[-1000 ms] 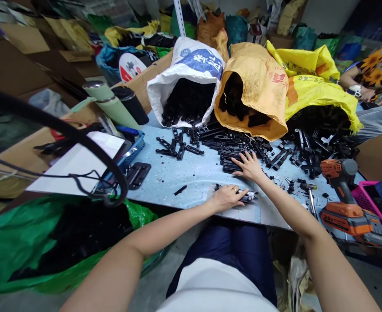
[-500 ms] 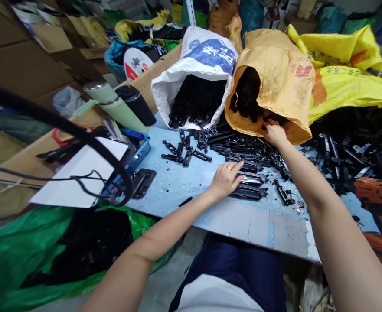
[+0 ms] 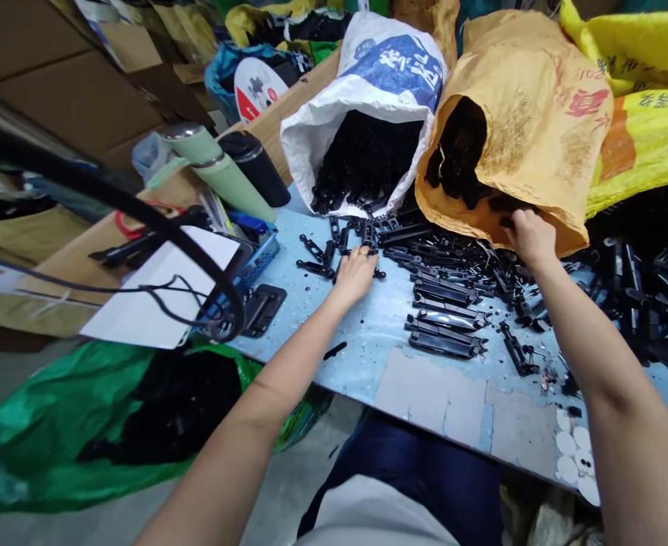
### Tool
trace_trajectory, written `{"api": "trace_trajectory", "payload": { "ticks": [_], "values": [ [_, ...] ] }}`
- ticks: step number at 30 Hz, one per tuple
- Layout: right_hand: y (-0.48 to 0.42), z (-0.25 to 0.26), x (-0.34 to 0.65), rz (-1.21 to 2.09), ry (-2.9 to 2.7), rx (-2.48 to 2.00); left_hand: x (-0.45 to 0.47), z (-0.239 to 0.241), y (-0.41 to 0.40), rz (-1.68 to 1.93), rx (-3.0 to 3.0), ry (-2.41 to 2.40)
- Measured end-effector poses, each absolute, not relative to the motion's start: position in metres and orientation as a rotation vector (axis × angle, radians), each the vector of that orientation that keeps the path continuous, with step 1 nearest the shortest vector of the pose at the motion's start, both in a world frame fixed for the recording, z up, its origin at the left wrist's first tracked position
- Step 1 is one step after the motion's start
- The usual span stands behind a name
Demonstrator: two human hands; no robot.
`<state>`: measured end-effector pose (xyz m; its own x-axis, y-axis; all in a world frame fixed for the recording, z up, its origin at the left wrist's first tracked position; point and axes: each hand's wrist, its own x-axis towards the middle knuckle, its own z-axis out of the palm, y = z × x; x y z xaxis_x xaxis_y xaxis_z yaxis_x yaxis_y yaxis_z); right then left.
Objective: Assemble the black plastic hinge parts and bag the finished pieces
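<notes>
My left hand (image 3: pixel 357 274) is spread low over a loose group of small black link-shaped pieces (image 3: pixel 314 265), fingertips among them. Its fingers look open, though what lies under them is partly hidden. At the mouth of the orange woven bag (image 3: pixel 538 114), my right hand (image 3: pixel 532 236) is closed in a pinch on a dark part (image 3: pixel 507 222), whose shape is mostly covered. Between the two hands, several long black hinge-like pieces (image 3: pixel 446 341) lie in a row, with a heap of black parts (image 3: pixel 424 250) behind them.
A white woven bag (image 3: pixel 305 144) of black parts lies open at the back. To the left are a blue basket (image 3: pixel 262 262), a green flask (image 3: pixel 236 182), a black cup (image 3: pixel 259 171) and a cable (image 3: pixel 168 243). A yellow bag (image 3: pixel 641 144) and more black parts (image 3: pixel 641 280) are at right.
My left hand has moved left from the row of long pieces to the small link pieces. My right hand stays at the orange bag's mouth. The whole view has shifted.
</notes>
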<state>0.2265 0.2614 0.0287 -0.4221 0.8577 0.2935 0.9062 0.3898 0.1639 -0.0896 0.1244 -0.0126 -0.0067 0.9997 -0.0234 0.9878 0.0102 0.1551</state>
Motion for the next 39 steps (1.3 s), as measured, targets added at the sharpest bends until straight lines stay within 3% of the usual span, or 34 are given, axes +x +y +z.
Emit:
{"api": "trace_trajectory", "payload": {
  "ticks": [8, 12, 17, 22, 24, 27, 33, 39],
  "values": [
    [0.02, 0.024, 0.258, -0.117, -2.572, -0.854, -0.091, -0.006, 0.11, 0.159, 1.992, 2.325],
    [-0.045, 0.003, 0.268, 0.044, -2.72, -0.623, -0.096, -0.009, 0.107, 0.136, 2.033, 2.236],
    [-0.049, -0.004, 0.28, 0.045, -2.767, -0.952, -0.1, -0.004, 0.099, 0.29, 2.025, 2.175],
    [-0.042, -0.013, 0.241, 0.048, -2.553, -1.346, -0.078, 0.001, 0.057, 1.065, 1.985, 1.921],
    [-0.035, -0.019, 0.22, 0.101, -2.511, -1.471, -0.059, 0.001, 0.031, 1.212, 1.956, 1.723],
    [-0.026, -0.026, 0.2, 0.409, -2.31, -1.466, -0.026, -0.002, -0.006, 1.208, 1.97, 1.435],
    [-0.032, -0.02, 0.189, 1.362, -1.54, -1.226, 0.026, -0.009, -0.045, 1.092, 1.839, 1.199],
    [-0.04, -0.006, 0.199, 1.332, -1.632, -1.141, 0.036, -0.005, -0.051, 1.166, 1.866, 1.357]
  ]
}}
